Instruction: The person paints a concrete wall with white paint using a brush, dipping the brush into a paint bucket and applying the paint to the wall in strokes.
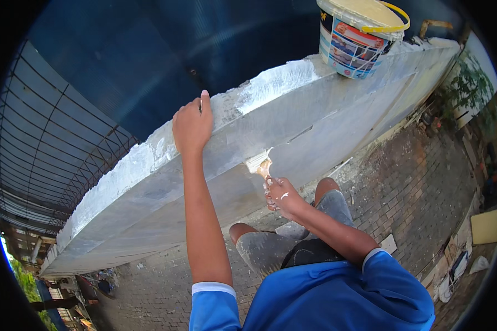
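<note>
My left hand rests on the top edge of a grey concrete wall, its fingers curled over the far side. The thumb-side finger sticks out straight. In my right hand, spotted with white paint, is a paintbrush with a wooden handle. Its white-coated bristles touch the upper face of the wall, where a small white smear shows. Fresh white paint covers stretches of the wall's top on both sides of my left hand. A paint bucket with a yellow handle stands on the wall at the right.
Behind the wall hangs a dark blue sheet, with a metal grid fence at the left. Brick paving lies below my bent knees. A yellowish block and debris lie along the right edge, near a leafy plant.
</note>
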### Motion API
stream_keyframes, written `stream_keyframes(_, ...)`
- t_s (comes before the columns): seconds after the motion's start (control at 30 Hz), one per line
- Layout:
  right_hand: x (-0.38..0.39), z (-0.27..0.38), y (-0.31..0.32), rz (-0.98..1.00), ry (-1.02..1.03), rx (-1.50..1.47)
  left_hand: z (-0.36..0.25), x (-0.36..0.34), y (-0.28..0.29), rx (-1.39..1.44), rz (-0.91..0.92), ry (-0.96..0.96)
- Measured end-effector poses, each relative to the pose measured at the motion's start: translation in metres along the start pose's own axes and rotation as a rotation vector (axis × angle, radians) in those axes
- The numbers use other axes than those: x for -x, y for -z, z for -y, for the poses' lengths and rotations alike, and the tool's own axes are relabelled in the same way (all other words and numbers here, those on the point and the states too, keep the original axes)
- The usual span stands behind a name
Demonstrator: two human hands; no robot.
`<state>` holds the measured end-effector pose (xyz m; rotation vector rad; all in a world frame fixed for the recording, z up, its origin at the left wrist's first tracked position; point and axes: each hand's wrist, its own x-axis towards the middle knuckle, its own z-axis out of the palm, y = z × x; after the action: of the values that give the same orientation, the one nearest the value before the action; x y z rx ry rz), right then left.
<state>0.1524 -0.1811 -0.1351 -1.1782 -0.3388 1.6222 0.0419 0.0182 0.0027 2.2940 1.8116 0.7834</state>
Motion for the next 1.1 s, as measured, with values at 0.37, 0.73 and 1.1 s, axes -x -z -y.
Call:
stream_keyframes(0.37,0.036,0.050,-0.022,0.123,0.150,0.187,0.004,0.001,-0.002,-0.002,-0.022,0.022)
stream_keyframes(0.73,-0.015,-0.034,0.028,0.013,-0.048,0.083,0.001,0.003,-0.001,0.000,-0.021,0.019)
stream_keyframes(1.1,0.034,0.056,-0.024,0.109,0.142,0.188,0.003,0.000,-0.001,-0.003,0.012,0.005)
